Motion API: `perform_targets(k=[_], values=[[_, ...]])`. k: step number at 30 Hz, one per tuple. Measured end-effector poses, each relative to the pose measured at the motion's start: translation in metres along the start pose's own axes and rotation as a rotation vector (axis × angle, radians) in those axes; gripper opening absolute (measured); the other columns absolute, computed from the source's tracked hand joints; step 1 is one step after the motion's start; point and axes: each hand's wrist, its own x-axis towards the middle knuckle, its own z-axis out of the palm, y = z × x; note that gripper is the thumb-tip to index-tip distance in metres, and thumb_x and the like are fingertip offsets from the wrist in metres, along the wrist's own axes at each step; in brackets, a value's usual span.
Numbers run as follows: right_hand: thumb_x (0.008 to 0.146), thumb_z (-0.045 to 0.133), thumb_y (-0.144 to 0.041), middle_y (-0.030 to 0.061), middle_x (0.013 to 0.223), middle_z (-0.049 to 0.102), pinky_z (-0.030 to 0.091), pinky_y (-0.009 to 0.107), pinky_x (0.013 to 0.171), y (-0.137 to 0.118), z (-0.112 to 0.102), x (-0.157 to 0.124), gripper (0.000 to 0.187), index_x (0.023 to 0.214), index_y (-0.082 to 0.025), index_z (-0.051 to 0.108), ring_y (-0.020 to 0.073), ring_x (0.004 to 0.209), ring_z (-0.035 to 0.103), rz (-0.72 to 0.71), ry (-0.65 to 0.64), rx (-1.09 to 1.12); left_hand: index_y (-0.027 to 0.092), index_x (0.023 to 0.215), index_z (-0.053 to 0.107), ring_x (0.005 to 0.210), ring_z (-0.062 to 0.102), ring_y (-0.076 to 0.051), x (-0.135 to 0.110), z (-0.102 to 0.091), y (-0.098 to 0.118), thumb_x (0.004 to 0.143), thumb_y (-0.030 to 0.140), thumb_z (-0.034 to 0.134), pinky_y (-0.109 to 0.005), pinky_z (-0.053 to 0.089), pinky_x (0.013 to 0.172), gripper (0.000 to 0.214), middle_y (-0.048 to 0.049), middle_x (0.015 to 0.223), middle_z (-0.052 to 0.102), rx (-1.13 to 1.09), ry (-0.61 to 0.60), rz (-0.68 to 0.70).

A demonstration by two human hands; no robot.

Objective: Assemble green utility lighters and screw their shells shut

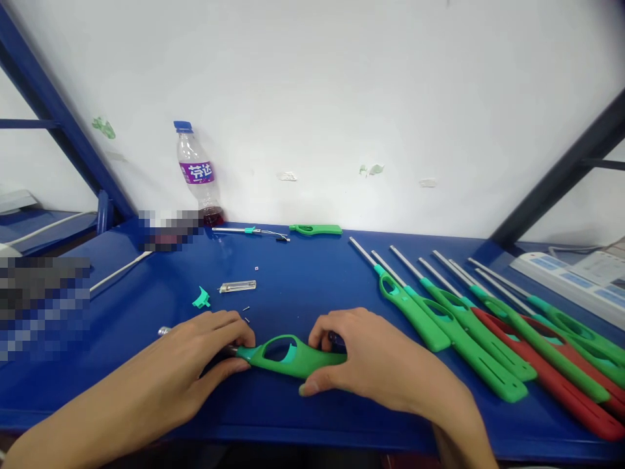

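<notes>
A green long-nosed lighter (pixel 288 357) lies across the blue table (pixel 303 286) near its front edge. My left hand (pixel 205 352) is closed round its metal tube, whose tip (pixel 165 331) sticks out at the left. My right hand (pixel 371 358) grips the rear of the green handle, thumb underneath, fingers curled over the top. Small loose parts lie just beyond my left hand: a teal trigger piece (pixel 201 299), a small metal part (pixel 237 286) and tiny screws or pins (pixel 245 310).
A row of several green and red lighters (pixel 488 326) lies at the right. At the back stand a plastic bottle (pixel 198 174), a bare lighter tube assembly (pixel 249 230) and a green handle shell (pixel 315 228). Blue shelf struts (pixel 58 111) flank both sides.
</notes>
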Motion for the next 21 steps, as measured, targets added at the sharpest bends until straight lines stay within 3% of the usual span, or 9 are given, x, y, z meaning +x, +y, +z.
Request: perform_targets(k=[3, 6, 8, 12, 15, 18, 21], values=[[0.083, 0.088, -0.052, -0.0003, 0.087, 0.077, 0.038, 0.032, 0.063, 0.0, -0.003, -0.003, 0.026, 0.089, -0.029, 0.078, 0.025, 0.086, 0.067, -0.02, -0.008, -0.056, 0.036, 0.119, 0.074, 0.098, 0.078, -0.021, 0.0, -0.001, 0.005, 0.109, 0.049, 0.06, -0.028, 0.061, 0.089, 0.022, 0.0027, 0.11, 0.08, -0.028, -0.004, 0.0], [0.083, 0.088, -0.046, -0.0027, 0.079, 0.073, 0.036, 0.03, 0.061, -0.003, -0.011, -0.006, 0.02, 0.088, -0.029, 0.076, 0.0221, 0.08, 0.064, -0.047, 0.008, -0.059, 0.036, 0.119, 0.076, 0.095, 0.078, -0.022, 0.003, -0.004, 0.012, 0.108, 0.053, 0.063, -0.034, 0.059, 0.097, 0.025, 0.0028, 0.107, 0.082, -0.013, 0.11, 0.075], [0.082, 0.088, -0.041, -0.0064, 0.069, 0.067, 0.034, 0.029, 0.058, -0.006, -0.017, -0.009, 0.018, 0.087, -0.029, 0.075, 0.017, 0.067, 0.059, -0.074, -0.022, -0.02, 0.035, 0.121, 0.077, 0.092, 0.078, -0.02, 0.008, -0.004, 0.017, 0.11, 0.047, 0.062, -0.033, 0.057, 0.095, 0.022, 0.0028, 0.105, 0.082, -0.012, 0.138, 0.154], [0.079, 0.087, -0.029, -0.0097, 0.059, 0.053, 0.03, 0.028, 0.056, -0.011, -0.024, -0.015, 0.024, 0.072, -0.026, 0.065, 0.0115, 0.056, 0.045, -0.15, -0.085, -0.005, 0.031, 0.125, 0.075, 0.084, 0.075, -0.019, 0.01, -0.005, 0.025, 0.114, 0.026, 0.053, -0.034, 0.056, 0.082, 0.025, 0.0012, 0.1, 0.082, -0.041, 0.042, 0.234], [0.081, 0.085, -0.023, -0.0089, 0.059, 0.048, 0.027, 0.027, 0.056, -0.013, -0.024, -0.018, 0.032, 0.066, -0.024, 0.057, 0.0117, 0.057, 0.038, -0.189, -0.068, -0.049, 0.032, 0.123, 0.076, 0.08, 0.076, -0.021, 0.005, -0.005, 0.025, 0.113, 0.026, 0.051, -0.035, 0.057, 0.077, 0.028, 0.0003, 0.096, 0.083, -0.022, 0.002, 0.237], [0.084, 0.085, -0.023, -0.0082, 0.059, 0.056, 0.029, 0.028, 0.057, -0.012, -0.021, -0.017, 0.032, 0.065, -0.024, 0.06, 0.0127, 0.057, 0.042, -0.182, -0.058, -0.098, 0.036, 0.126, 0.076, 0.092, 0.08, -0.023, -0.004, -0.005, 0.021, 0.113, 0.032, 0.054, -0.038, 0.058, 0.094, 0.026, 0.0015, 0.104, 0.085, 0.051, -0.023, 0.198], [0.084, 0.09, -0.029, -0.0046, 0.07, 0.074, 0.035, 0.031, 0.061, -0.009, -0.015, -0.017, 0.015, 0.078, -0.029, 0.076, 0.0174, 0.062, 0.061, -0.159, -0.044, -0.165, 0.037, 0.13, 0.074, 0.104, 0.08, -0.025, -0.008, -0.004, 0.018, 0.111, 0.042, 0.06, -0.037, 0.058, 0.101, 0.025, 0.0025, 0.113, 0.085, 0.081, -0.013, 0.152]])
